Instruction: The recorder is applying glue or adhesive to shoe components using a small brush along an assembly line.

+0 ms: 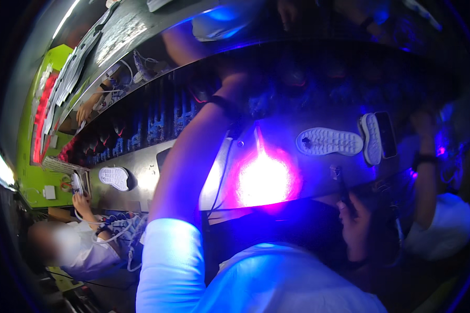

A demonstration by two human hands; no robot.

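My left arm stretches forward across the bench, a dark band at its wrist. Its hand (238,83) reaches into the dark slot under the metal panel; the fingers are lost in shadow, so what they touch is unclear. My right hand (354,221), near the bench's front edge, is closed around the dark handle of a slim tool, apparently a brush (336,172), its greyish tip pointing away from me over the bench. Beyond the tip lies a white shoe sole (329,142), tread side showing, with a dark spot at one end. A second white sole (371,139) leans beside a phone-like dark slab (386,134).
A glaring pink-violet light (266,180) washes out the middle of the metal bench (141,169). A cable (223,175) crosses nearby. Another white sole (114,178) lies left. Co-workers sit at left (78,245) and right (438,224). A reflective metal panel (141,31) overhangs the slot.
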